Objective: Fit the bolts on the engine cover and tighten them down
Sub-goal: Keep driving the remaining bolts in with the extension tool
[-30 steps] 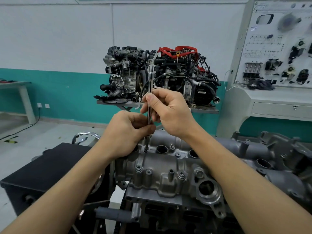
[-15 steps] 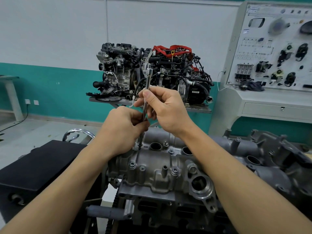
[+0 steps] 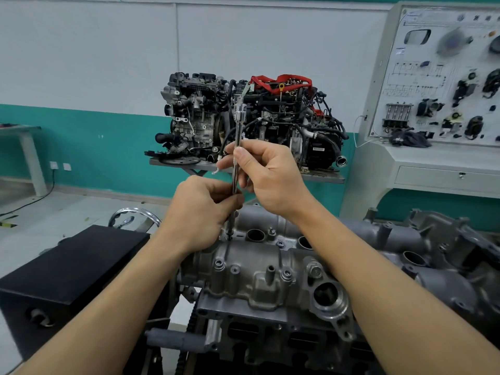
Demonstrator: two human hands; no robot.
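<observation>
Our left hand (image 3: pixel 200 212) pinches the long silver metal driver (image 3: pixel 237 131) low, our right hand (image 3: pixel 267 177) at two o'clock pinches higher; its tip meets the grey cast-metal engine cover (image 3: pixel 257 272).

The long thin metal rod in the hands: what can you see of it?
The rod is slim and bright like steel, with a wider ribbed head on top and a knurled band mid-shaft. It stands almost upright, its top leaning slightly right. The right hand pinches the knurled part; the left hand grips it lower down. Its dark lower tip meets the far left of the grey engine cover.
</observation>
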